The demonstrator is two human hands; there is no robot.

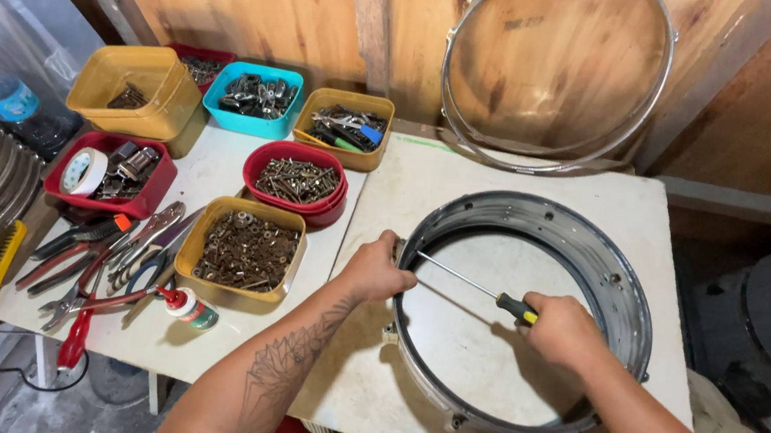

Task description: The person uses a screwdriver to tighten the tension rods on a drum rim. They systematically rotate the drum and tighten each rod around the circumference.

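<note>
On the white tabletop (469, 183) nearest us lies a metal drum shell (627, 308), open side up. Our right hand (564, 331) is closed around a screwdriver (476, 286) by its yellow-black handle. The shaft runs leftward across the shell's opening, tip at the inner left wall. Our left hand (377, 267) is curled over that same wall, gripping the rim right at the tip, so it sits nearer the working end. Beyond, left: a yellow tub of nuts (247, 250), a red bowl of screws (296, 180), pliers (107, 254). Farthest, a drum hoop (556, 70) leans against the wooden wall.

white table (362, 392), drum shell (627, 308), tubs (247, 248), pliers (92, 257)
</note>
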